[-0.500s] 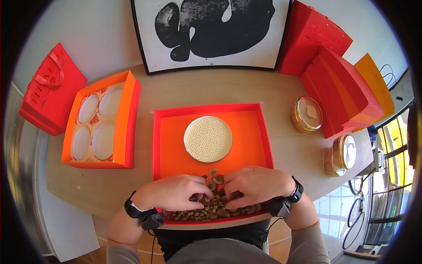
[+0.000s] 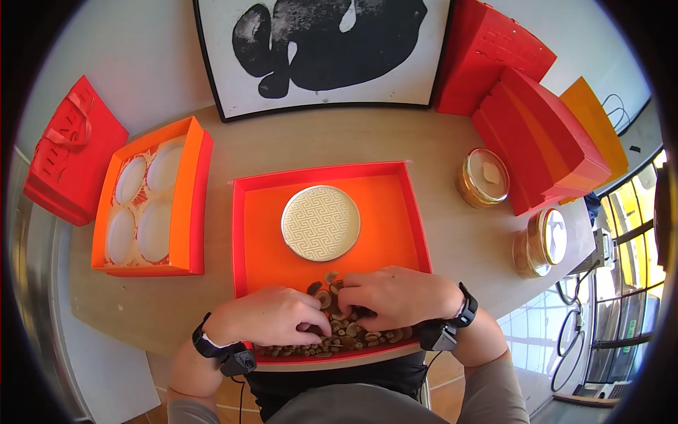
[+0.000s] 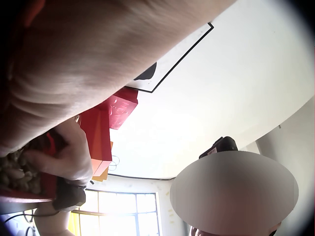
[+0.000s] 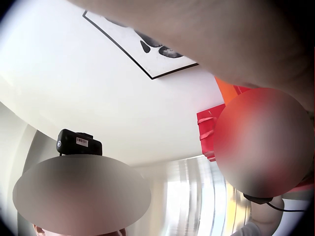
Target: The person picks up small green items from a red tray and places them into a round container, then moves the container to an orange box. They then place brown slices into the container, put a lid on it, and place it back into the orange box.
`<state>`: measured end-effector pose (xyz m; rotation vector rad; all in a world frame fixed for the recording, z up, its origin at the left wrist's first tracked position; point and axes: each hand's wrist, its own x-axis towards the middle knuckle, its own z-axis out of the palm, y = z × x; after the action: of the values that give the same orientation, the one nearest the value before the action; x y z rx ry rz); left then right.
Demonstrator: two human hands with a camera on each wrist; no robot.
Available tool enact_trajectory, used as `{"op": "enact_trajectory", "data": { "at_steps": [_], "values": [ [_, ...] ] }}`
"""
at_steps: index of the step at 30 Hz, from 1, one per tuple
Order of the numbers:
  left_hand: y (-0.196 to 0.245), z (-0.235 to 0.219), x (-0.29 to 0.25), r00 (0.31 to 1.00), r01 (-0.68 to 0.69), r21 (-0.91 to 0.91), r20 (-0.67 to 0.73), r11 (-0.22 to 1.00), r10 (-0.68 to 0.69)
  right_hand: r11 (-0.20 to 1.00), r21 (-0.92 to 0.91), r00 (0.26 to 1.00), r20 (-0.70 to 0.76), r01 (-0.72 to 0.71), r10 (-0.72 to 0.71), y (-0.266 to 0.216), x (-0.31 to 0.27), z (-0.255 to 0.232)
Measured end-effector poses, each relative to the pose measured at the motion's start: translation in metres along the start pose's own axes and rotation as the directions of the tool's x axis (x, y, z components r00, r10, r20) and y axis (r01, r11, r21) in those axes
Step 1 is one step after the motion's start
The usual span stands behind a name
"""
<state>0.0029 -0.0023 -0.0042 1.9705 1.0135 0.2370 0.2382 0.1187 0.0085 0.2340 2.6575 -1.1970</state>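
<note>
A shallow red tray with an orange floor (image 2: 385,226) lies in front of me. Along its near side spreads a pile of small brown dried pieces (image 2: 339,344), some of them round like dried mushroom slices. My left hand (image 2: 272,316) reaches into the pile from the left, fingers bent down among the pieces. Opposite it, my right hand (image 2: 402,297) dips in with bent fingers, a dark gap showing under its thumb side. Fingertips of both are partly hidden, and I cannot tell whether they pinch any pieces. Farther back in the tray sits a round, cream-patterned tin (image 2: 321,222).
An orange box (image 2: 192,205) with round white containers stands left, beside a red gift bag (image 2: 70,155). Two lidded jars (image 2: 482,178) stand right, near red boxes (image 2: 540,134). A framed black-and-white picture (image 2: 395,78) leans against the wall behind.
The head view has shifted, so the scene sits slightly farther left. My left fingertips have drawn nearer the tray's front edge; the right hand stays in the pile.
</note>
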Motion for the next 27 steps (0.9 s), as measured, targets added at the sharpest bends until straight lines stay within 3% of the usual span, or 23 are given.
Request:
{"op": "enact_trajectory", "data": {
  "at_steps": [3,5,6,8,12,14,15,17,18,19,21,22,27],
  "values": [
    [0.005,-0.005,0.003,0.999,0.032,-0.033,0.023,0.999,-0.031,0.997,-0.004,0.997,-0.039,0.072,-0.072,0.002,0.0,0.001],
    [0.009,-0.006,0.003,0.997,0.03,-0.19,-0.062,0.981,-0.043,0.996,0.037,0.996,-0.051,0.077,-0.075,0.003,0.001,-0.002],
    [0.009,-0.007,0.003,0.998,0.022,-0.181,-0.061,0.983,-0.033,0.992,0.086,0.994,-0.059,0.094,-0.09,0.003,0.002,-0.003],
    [0.011,-0.009,0.003,0.989,0.119,-0.293,-0.055,0.949,-0.141,0.993,0.083,0.995,-0.065,0.085,-0.08,0.007,0.004,0.001],
    [0.011,-0.012,0.001,0.981,0.113,-0.317,-0.117,0.942,-0.157,0.989,0.08,0.987,-0.109,0.126,-0.117,0.009,0.001,0.001],
    [0.007,-0.007,0.002,0.942,-0.011,-0.423,-0.309,0.906,-0.132,0.99,0.07,0.985,-0.132,0.124,-0.114,0.009,0.001,0.001],
    [0.009,-0.007,0.0,0.939,0.005,-0.423,-0.311,0.906,-0.15,0.993,0.057,0.983,-0.153,0.107,-0.097,0.009,0.001,0.001],
    [0.012,-0.011,0.001,0.854,-0.017,-0.711,-0.376,0.703,-0.36,0.993,0.073,0.987,-0.138,0.088,-0.077,0.006,0.002,-0.001],
    [0.004,-0.01,0.001,0.837,-0.074,-0.738,-0.411,0.671,-0.36,0.995,0.082,0.991,-0.125,0.05,-0.04,0.005,0.002,-0.002],
    [0.001,-0.01,0.003,0.832,-0.073,-0.739,-0.416,0.67,-0.367,0.995,0.082,0.992,-0.119,0.057,-0.047,0.008,0.003,-0.001],
    [-0.003,-0.01,0.008,0.715,-0.185,-0.709,-0.572,0.68,-0.402,0.993,-0.026,0.983,-0.141,0.115,-0.117,0.014,0.003,0.003],
    [-0.007,-0.01,0.008,0.693,-0.167,-0.7,-0.585,0.695,-0.422,0.993,-0.026,0.984,-0.137,0.115,-0.118,0.014,0.003,0.004],
    [-0.003,-0.011,0.011,0.653,-0.186,-0.694,-0.617,0.696,-0.44,0.994,0.004,0.981,-0.164,0.109,-0.107,0.007,0.004,-0.004]
  ]
}}
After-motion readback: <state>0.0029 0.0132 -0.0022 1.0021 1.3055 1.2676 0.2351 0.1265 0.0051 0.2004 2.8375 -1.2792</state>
